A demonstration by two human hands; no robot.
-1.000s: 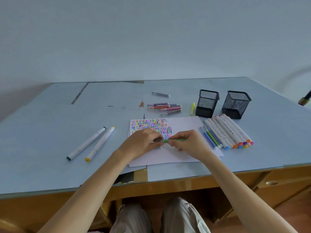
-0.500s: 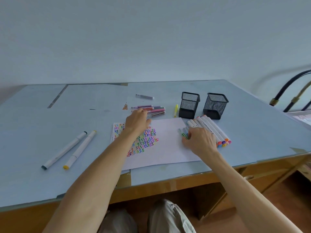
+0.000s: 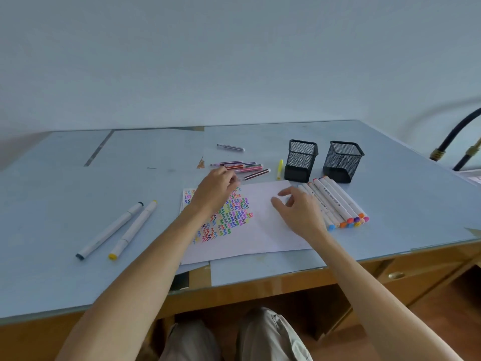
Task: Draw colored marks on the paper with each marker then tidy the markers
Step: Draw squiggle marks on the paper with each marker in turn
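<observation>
A white paper (image 3: pixel 263 230) lies on the desk, its left half filled with coloured zigzag marks (image 3: pixel 230 217). My left hand (image 3: pixel 214 190) reaches over the paper's far edge. Its curled fingertips pinch the near end of a dark thin marker (image 3: pixel 257 174) at the front of a bunch of thin markers (image 3: pixel 240 166). Over the paper's right part hovers my right hand (image 3: pixel 299 212), fingers spread and holding nothing. It sits beside a row of thick white markers (image 3: pixel 337 201) and partly hides that row's left end.
Two black mesh pen cups (image 3: pixel 300 160) (image 3: pixel 343 161) stand behind the marker row. A yellow highlighter (image 3: pixel 279 169) lies left of them, a grey thin marker (image 3: pixel 230 147) farther back. Two white markers (image 3: pixel 109 230) (image 3: pixel 133 227) lie at left. The desk's front edge (image 3: pixel 260 281) is near.
My hands parted from the green thin marker. The right hand laid it by the marker row and now hovers without it; the left reached to the thin markers at the back.
</observation>
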